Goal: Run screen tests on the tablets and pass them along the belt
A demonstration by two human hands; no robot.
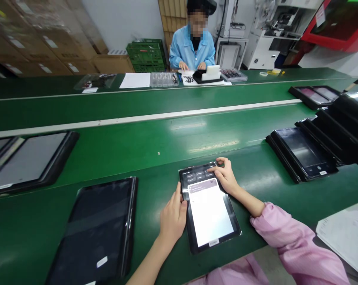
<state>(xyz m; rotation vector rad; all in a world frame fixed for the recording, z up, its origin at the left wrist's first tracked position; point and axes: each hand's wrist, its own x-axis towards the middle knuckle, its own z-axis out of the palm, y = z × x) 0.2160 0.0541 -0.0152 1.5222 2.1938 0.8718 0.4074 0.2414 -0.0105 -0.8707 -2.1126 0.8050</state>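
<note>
A black-framed tablet (209,209) lies on the green bench in front of me, its lit screen showing a white panel below rows of small dark buttons. My left hand (173,215) grips the tablet's left edge. My right hand (224,176) holds its upper right corner, with the thumb on the screen and the fingers curled over the top edge. Pink sleeves cover both forearms further back.
Dark tablets lie on the green bench (155,138) to the left, and a black stack (303,152) stands to the right. Papers (347,237) lie at right. Across the bench, a person in a blue coat (192,49) works at trays.
</note>
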